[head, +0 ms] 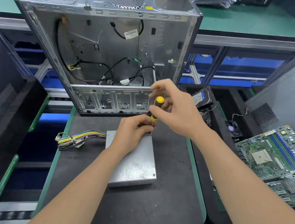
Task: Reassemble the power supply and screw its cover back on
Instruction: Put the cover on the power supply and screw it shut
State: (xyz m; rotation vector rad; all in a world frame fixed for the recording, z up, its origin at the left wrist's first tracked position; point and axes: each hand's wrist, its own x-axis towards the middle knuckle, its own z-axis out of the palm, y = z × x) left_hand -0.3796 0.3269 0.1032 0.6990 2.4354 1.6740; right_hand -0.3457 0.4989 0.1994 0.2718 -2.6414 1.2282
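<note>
Driving what looks like the far-right screw: my right hand (pixel 175 109) grips the yellow screwdriver (pixel 157 104) while my left hand (pixel 134 131) pinches its shaft. The power supply (pixel 131 182) lies on the bench (pixel 105 213) with its cover (pixel 133 159) on. The near-right screw (pixel 154 175) is seated; I can't confirm the left corners.

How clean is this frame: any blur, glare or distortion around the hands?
Head view: light is even and shadows are soft. Head view: slight motion smear on the right hand at the screwdriver. Head view: a speckled patch of glare on the power supply cover. Head view: the wide lens bows the computer case edges, and the far corners look soft.
</note>
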